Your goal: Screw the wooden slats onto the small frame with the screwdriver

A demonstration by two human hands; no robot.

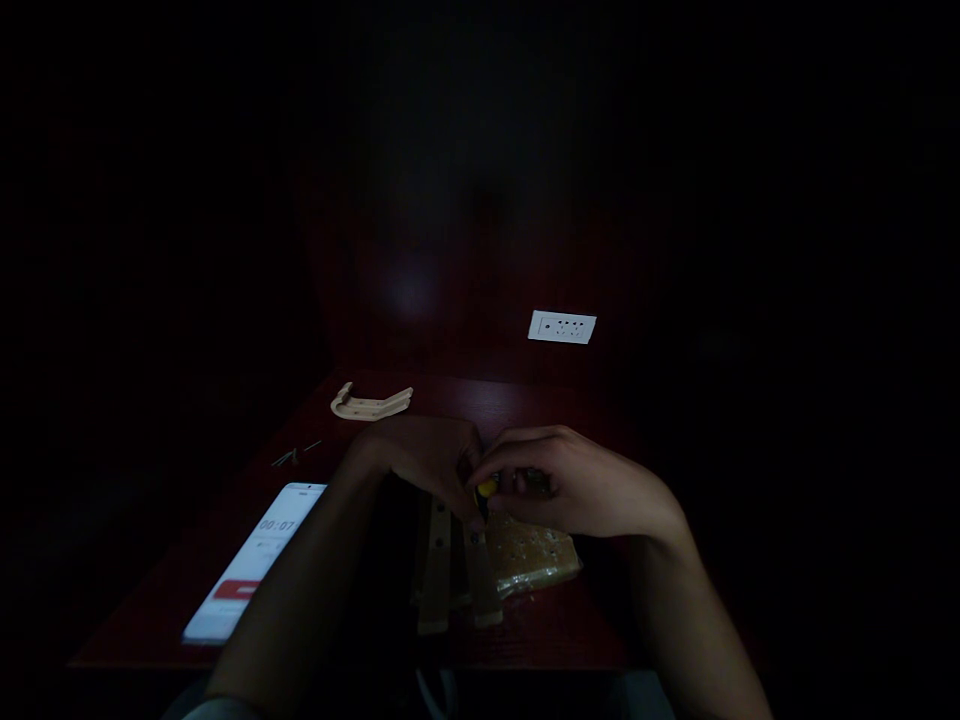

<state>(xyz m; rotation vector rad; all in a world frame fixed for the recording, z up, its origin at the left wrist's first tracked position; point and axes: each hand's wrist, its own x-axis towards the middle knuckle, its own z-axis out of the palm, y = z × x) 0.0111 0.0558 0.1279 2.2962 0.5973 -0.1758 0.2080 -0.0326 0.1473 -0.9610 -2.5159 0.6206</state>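
Note:
My right hand (559, 480) has its thumb and fingers pinched on a small yellow-and-black screwdriver (489, 488), whose lower end is mostly hidden. My left hand (435, 455) is closed over the far end of a pale wooden piece (437, 580); its fingers meet the right hand's fingertips there. Two strips of the wood run toward me, with dark holes or screws (475, 538) near their far ends. Under and beside them lies a yellowish-brown slab in clear plastic wrap (536, 560), dotted with small holes.
A phone with a lit timer screen (255, 560) lies left of my left forearm. Behind it are several thin screws or pins (285, 458) and a curved wooden piece (371, 403). A white wall socket (562, 327) sits beyond the dark red table (172, 620). The surroundings are very dark.

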